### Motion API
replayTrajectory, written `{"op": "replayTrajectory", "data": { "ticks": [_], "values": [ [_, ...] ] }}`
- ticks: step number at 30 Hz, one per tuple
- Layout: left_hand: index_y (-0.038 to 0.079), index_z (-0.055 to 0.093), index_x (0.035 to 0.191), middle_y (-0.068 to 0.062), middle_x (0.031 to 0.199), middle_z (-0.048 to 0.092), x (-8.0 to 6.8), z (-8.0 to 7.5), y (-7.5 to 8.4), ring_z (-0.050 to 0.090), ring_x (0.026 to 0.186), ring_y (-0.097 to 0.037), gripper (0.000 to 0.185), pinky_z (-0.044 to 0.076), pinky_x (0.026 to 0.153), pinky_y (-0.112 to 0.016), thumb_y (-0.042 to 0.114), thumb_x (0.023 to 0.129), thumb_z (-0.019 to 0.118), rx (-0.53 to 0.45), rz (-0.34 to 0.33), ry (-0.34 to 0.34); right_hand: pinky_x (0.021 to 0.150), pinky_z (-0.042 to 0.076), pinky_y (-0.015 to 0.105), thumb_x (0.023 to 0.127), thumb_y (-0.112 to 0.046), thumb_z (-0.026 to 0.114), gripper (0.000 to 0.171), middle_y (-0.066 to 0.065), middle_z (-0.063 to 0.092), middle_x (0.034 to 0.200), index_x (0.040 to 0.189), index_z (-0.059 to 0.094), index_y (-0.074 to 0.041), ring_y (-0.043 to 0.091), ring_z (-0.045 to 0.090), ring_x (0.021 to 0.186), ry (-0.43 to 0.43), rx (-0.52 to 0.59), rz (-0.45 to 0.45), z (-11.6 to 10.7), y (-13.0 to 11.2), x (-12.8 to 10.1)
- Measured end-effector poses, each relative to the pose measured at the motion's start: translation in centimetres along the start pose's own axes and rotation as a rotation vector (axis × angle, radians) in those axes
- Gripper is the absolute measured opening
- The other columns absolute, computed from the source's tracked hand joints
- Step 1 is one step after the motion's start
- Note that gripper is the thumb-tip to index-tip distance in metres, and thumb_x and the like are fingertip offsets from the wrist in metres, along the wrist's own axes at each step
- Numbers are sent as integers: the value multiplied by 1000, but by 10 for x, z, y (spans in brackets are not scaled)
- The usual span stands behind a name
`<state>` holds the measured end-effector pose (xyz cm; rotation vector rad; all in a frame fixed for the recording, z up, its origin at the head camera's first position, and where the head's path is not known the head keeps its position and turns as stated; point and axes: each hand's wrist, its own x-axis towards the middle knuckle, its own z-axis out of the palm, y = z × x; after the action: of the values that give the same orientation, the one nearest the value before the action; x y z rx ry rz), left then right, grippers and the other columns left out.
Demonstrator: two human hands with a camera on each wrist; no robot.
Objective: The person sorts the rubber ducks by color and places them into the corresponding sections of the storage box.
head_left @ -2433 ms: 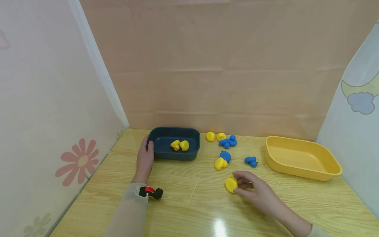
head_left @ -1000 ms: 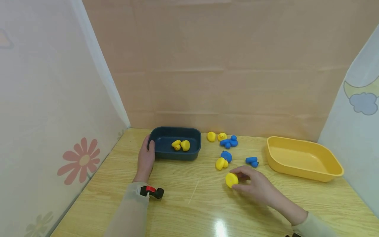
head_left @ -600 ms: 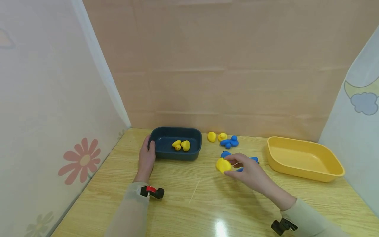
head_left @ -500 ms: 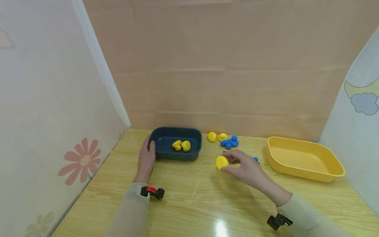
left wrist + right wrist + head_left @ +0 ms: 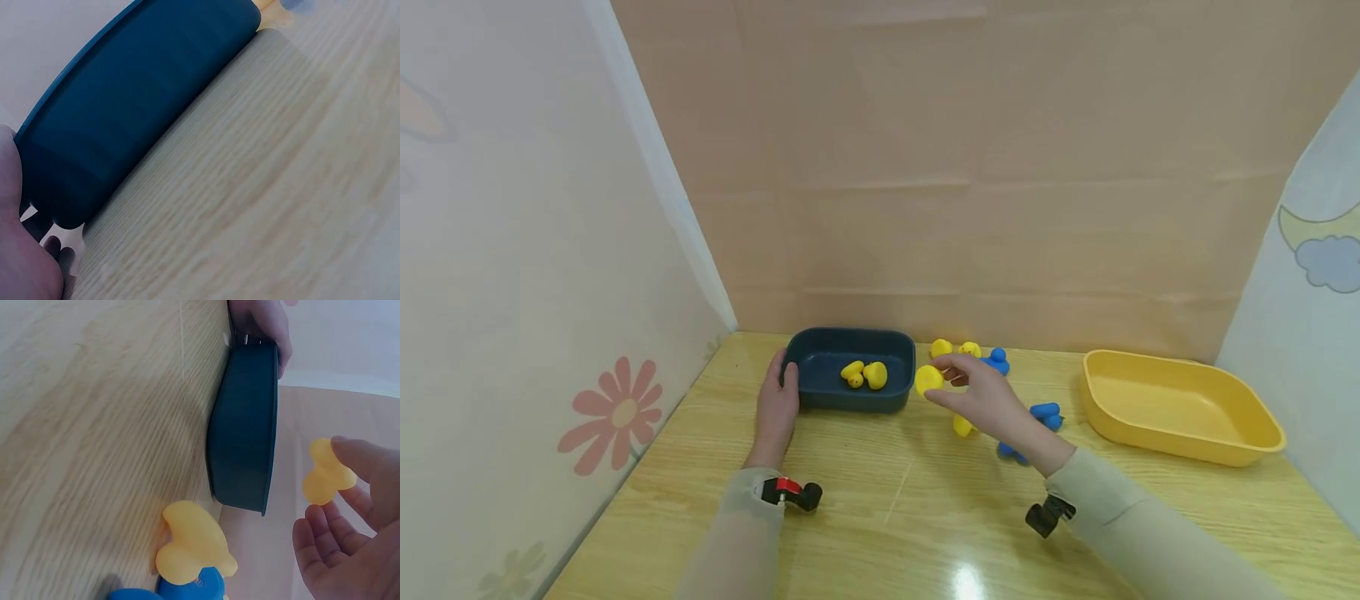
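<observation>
Yellow duck (image 5: 928,379) is up off the counter (image 5: 865,517), pinched at the fingertips of the right hand (image 5: 981,400), hanging just beside the right end of the dark blue tray (image 5: 820,398). Starting on the left: the left hand (image 5: 777,408) lies against the tray's left end, its thumb hooked over the rim and the fingers laid straight along the outside wall; the left wrist view shows only the heel of that hand touching the tray's wall. Inside the tray, two small yellow ducks (image 5: 865,374) sit close together. Then the right hand: thumb and forefinger closed on the duck, the remaining fingers loosely spread, as the right wrist view shows with the duck (image 5: 326,480) gripped at its edge. Under and behind that hand, loose on the counter, lie more yellow ducks (image 5: 953,347) and blue toys (image 5: 1045,413). Far right, the yellow tray (image 5: 1180,412) stands well apart from the hand.
</observation>
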<state>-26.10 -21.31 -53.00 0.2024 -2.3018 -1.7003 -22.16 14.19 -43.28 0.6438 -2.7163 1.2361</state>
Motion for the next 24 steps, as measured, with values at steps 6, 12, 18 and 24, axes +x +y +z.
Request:
{"op": "replayTrajectory", "data": {
  "ticks": [6,12,18,24],
  "values": [
    [16,32,175,-12,178,33,-2,1,3,26,166,-34,61,22,134,-55,40,120,41,0,-6,5,106,57,53,99,-24,87,53,11,70,138,144,69,-4,36,67,122,13,16,28,8,-1,15],
    [15,32,175,-12,179,33,-2,1,3,26,166,-34,61,21,134,-55,39,120,41,-5,-12,4,107,56,53,99,-25,87,54,11,70,140,147,69,-6,36,67,124,9,11,30,20,-3,29],
    [15,32,175,-12,178,33,-2,2,3,26,166,-34,60,21,134,-55,39,120,41,-11,-10,5,109,54,54,100,-28,86,52,10,69,142,146,69,-9,37,64,128,-2,6,58,30,-7,39],
    [15,32,175,-12,178,33,-1,2,2,26,166,-33,60,21,134,-55,37,120,42,-11,-8,3,110,54,54,102,-30,84,51,9,70,142,146,69,-9,39,63,131,-4,-15,69,37,-6,47]
  ]
}}
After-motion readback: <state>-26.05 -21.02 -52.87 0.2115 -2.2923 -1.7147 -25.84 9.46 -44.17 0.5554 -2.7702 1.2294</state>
